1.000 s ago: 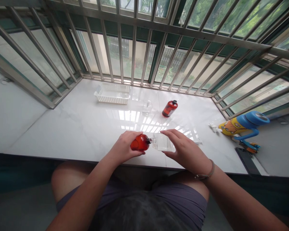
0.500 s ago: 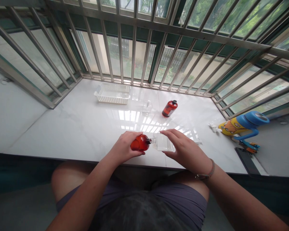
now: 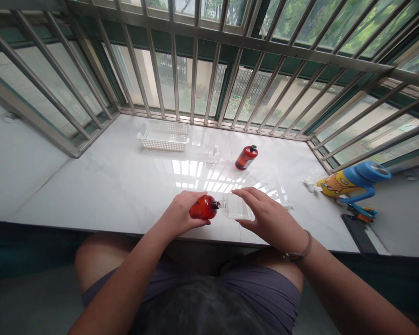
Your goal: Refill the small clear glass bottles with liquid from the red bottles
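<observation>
My left hand is wrapped round a red bottle whose uncapped black-rimmed neck points right. Facing it, a clear square-bodied bottle lies sideways in my right hand, held between thumb and fingers. The two necks meet mouth to mouth above the white counter; whether they touch or one sits inside the other I cannot tell. Beyond the hands stands a second red bottle with a black top. A small clear object sits to its left.
A white perforated basket is at the back left of the counter. On the right are a yellow-and-blue flask, crumpled tissue, an orange-and-blue item and a black phone. Metal bars fence the window behind.
</observation>
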The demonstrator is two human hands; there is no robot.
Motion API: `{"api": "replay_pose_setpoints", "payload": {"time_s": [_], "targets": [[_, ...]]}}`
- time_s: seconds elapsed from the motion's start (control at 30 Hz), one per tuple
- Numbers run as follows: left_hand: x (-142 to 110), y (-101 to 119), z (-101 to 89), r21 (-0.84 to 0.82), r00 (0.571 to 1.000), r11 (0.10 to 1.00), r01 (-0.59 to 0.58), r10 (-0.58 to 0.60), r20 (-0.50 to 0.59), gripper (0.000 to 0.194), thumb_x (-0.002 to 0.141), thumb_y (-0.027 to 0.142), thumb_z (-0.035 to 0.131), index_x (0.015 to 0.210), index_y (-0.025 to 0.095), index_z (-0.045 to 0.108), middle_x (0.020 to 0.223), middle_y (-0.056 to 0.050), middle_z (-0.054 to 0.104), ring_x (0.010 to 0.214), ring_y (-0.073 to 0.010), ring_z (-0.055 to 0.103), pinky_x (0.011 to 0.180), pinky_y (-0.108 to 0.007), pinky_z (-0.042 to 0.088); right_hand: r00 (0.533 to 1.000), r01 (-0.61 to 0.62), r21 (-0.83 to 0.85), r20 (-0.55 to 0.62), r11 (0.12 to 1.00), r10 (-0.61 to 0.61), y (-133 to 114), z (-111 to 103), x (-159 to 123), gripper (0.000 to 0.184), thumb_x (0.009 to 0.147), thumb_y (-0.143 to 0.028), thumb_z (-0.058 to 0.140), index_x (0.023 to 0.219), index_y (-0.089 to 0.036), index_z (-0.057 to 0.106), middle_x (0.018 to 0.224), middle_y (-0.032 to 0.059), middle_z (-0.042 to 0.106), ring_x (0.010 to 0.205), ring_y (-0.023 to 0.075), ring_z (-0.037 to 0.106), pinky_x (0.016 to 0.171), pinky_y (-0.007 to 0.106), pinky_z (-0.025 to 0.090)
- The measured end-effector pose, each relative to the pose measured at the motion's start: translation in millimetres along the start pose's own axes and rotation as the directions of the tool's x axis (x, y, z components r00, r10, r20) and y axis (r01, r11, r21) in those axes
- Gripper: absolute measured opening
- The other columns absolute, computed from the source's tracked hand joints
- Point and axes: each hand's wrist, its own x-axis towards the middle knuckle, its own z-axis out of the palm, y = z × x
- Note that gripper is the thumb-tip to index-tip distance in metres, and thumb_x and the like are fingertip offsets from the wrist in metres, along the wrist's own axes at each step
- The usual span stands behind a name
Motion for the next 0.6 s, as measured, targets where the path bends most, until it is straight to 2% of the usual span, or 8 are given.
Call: {"api": "replay_pose_setpoints", "payload": {"time_s": [0.6], "targets": [[-0.4,-4.0,3.3,0.015,1.000,1.000,-0.006,0.006,0.001,0.088,0.068,0.041,0.099,0.146,0.029,0.061,0.141,-0.010,0.069,0.126,-0.0355,0.064,0.110,-0.054,0.051,1.000,0.016,0.005,-0.011,1.000,-0.016,-2.5,-2.2,0.9,0.072,0.087,-0.018,0.075,0.152,-0.030,0.047,0.141,0.0117,0.063,0.126,0.0331,0.065,0.106,0.052,0.059]]}}
